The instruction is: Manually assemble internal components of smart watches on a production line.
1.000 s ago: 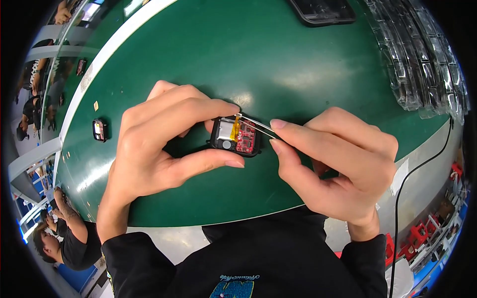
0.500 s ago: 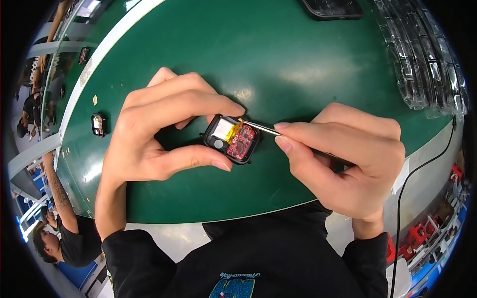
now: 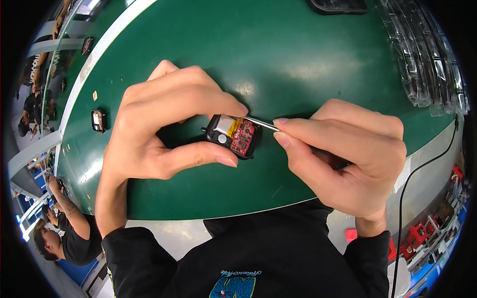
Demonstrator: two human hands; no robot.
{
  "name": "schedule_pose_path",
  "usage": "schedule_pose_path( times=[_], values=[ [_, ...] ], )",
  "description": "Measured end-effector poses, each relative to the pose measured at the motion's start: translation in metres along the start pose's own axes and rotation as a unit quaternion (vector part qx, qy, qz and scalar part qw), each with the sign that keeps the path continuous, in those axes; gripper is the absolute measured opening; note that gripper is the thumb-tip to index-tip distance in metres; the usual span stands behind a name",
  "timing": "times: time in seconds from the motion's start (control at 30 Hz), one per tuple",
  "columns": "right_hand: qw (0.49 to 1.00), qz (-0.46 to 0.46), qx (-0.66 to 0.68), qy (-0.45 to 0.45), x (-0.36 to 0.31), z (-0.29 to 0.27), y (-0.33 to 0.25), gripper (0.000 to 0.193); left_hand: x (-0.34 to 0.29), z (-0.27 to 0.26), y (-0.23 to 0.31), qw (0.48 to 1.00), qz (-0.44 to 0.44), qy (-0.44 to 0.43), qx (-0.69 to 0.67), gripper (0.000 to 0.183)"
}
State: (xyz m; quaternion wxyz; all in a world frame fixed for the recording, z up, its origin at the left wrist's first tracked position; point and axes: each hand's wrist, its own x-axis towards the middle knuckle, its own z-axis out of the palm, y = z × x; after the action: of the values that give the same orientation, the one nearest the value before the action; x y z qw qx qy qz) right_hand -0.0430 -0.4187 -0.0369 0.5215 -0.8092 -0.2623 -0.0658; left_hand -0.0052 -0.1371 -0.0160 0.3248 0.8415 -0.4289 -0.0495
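Pinching a lidless black device casing (image 3: 257,141) at mid-view, tweezers (image 3: 263,123) at its 1 o'clock edge.
My left hand (image 3: 149,129) grips the casing, forefinger at its top edge and thumb along its 6 o'clock side; inside sit a silver battery pouch (image 3: 226,123) at 11 o'clock, yellow tape (image 3: 233,129) beside it, a round silver disc (image 3: 222,139) near 9 and a red circuit board (image 3: 243,136) at 3. My right hand (image 3: 348,154) holds the tweezers narrowly between thumb and forefinger; I can't tell whether their tips grasp anything. Out from the casing on the green tabletop (image 3: 293,54), a second filled casing (image 3: 98,120) lies at 9 o'clock, a flat black object (image 3: 338,6) at 1 and clear plastic packaging (image 3: 422,54) at 2; a black cable (image 3: 400,213) hangs at 4.
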Motion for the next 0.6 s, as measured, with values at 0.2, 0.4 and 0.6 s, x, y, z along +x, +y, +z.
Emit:
schedule_pose_path(
  times=[0.2, 0.4, 0.6],
  values=[
    [1.0, 0.027, 0.004, -0.008, 0.002, 0.002, -0.007, 0.022, -0.004, -0.002, 0.004, 1.0, -0.008, 0.002, 0.003, 0.062],
    [1.0, -0.008, 0.007, -0.006, 0.001, 0.009, -0.001, 0.021, -0.009, -0.005, 0.005, 0.999, -0.038, -0.008, -0.001, 0.065],
    [1.0, 0.003, 0.004, -0.002, 0.002, 0.012, -0.008, 0.02, -0.013, -0.004, 0.0, 1.0, -0.02, 0.005, 0.001, 0.064]
  ],
)
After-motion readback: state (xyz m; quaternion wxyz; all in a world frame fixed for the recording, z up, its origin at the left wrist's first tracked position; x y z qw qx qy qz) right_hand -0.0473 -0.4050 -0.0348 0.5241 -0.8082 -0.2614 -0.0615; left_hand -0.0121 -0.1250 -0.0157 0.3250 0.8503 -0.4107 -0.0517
